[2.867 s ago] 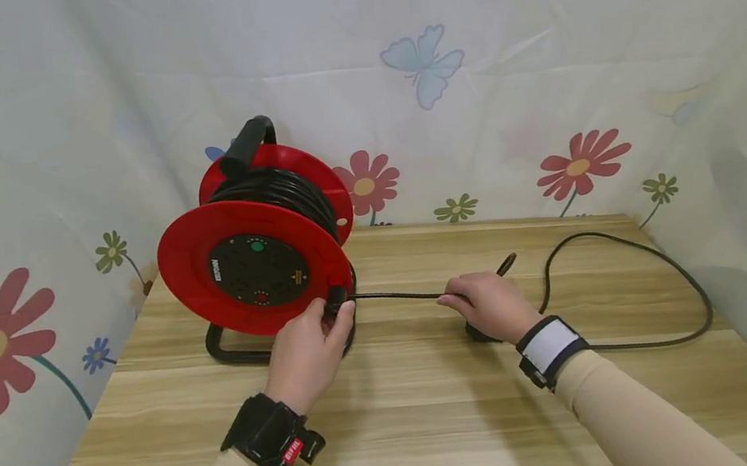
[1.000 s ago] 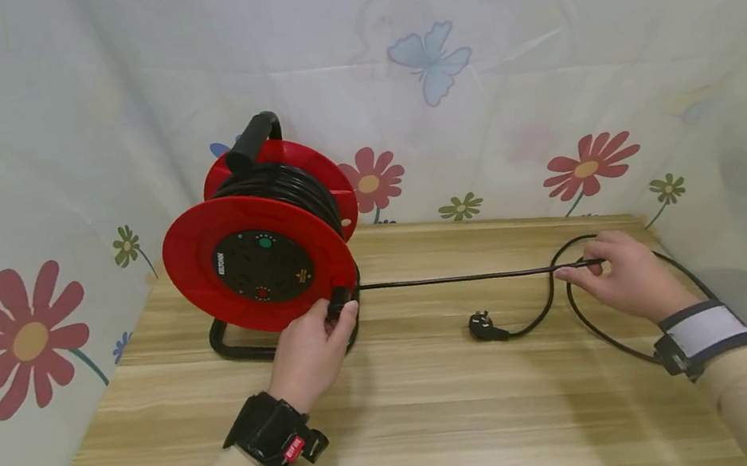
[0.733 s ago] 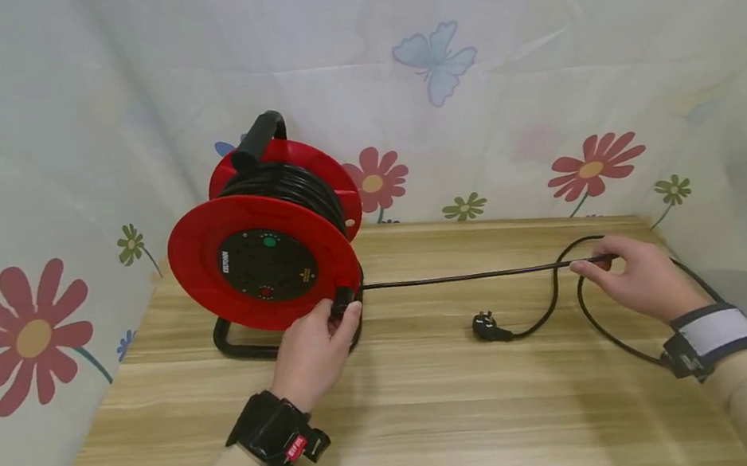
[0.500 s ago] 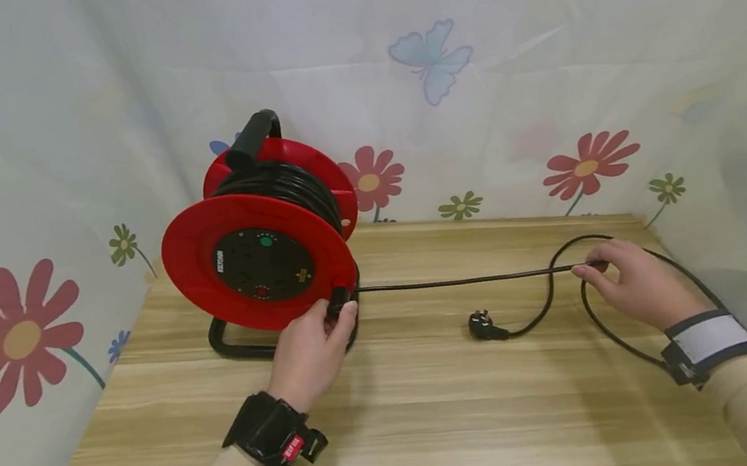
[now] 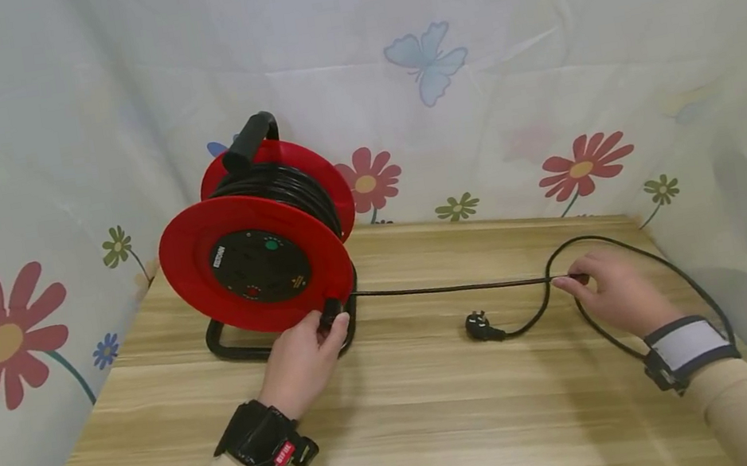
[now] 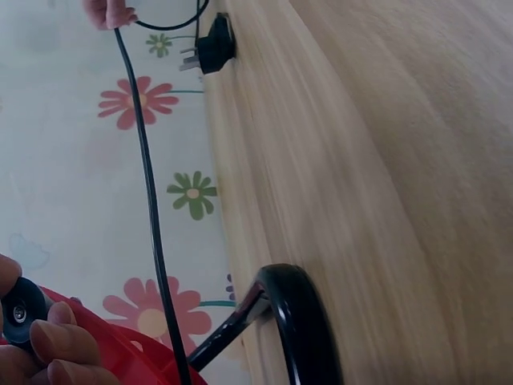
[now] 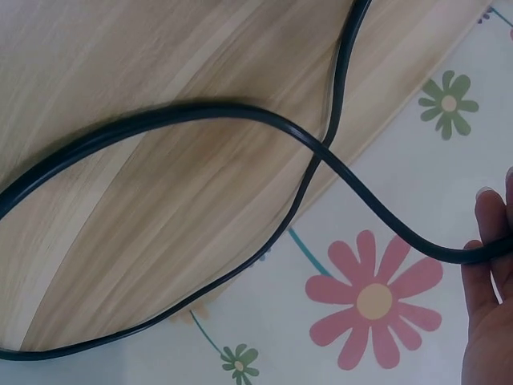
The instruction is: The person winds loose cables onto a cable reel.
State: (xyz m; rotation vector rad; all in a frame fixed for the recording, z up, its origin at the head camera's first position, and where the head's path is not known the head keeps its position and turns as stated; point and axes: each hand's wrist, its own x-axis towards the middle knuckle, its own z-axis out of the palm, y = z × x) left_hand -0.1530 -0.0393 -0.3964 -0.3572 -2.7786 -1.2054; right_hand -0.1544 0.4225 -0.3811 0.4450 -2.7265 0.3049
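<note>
Nearest, the person's left hand [image 5: 301, 362] held the black crank knob [image 5: 332, 313] in a closed pinch, thumb and fingers round it at the lower right of the reel's front flange. Across the desk [image 5: 440, 432], the right hand [image 5: 620, 290] pinched the black cable [image 5: 454, 288] between thumb and forefinger, nearly closed on it.

Two things had just changed. Against half a second earlier, the right hand had come a little closer to the reel, and the knob sat slightly lower and further left, so the drum had turned a touch clockwise. Taken together, this suggested cable being wound in while the right hand guided the feed; only a little had gone on in that time.

The three-pin plug [image 5: 480, 327] lay on the desk between the hands, pins up. Beyond the pinch the loose end made a wide loop and came back to the plug, so some length remained off the drum.

Farther back, the red cable reel [image 5: 195, 280] stood upright on its black tubular stand [image 5: 241, 353], coils packed between the flanges, before a flower-printed backdrop [image 5: 329, 30].
</note>
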